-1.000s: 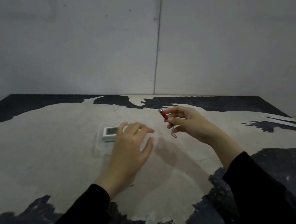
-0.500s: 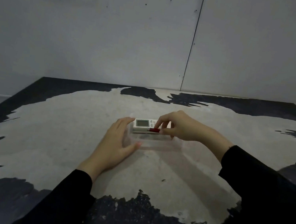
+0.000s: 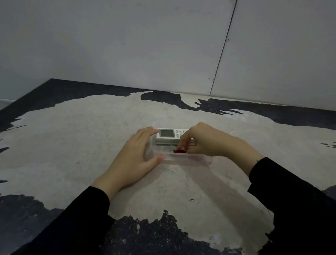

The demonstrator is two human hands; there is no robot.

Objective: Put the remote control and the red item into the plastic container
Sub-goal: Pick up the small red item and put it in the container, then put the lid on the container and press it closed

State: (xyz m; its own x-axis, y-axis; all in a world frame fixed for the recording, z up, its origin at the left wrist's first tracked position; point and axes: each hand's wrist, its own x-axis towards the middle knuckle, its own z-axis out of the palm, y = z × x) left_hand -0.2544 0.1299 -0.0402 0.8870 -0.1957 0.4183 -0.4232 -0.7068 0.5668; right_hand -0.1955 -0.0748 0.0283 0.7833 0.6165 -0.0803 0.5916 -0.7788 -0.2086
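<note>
Evidently plastic container (image 3: 182, 159) is steadied by left hand (image 3: 136, 157), palm flat on its end. Remote control (image 3: 167, 136) lies inside. Red item (image 3: 179, 151) is pinched by right hand (image 3: 206, 140) just inside (release seemingly imminent).

One head-worn wide-angle view looks forward and down from near the body across the surface (image 3: 72, 146) toward the wall (image 3: 111, 31); both sleeves (image 3: 74, 222) enter from the bottom edge.
</note>
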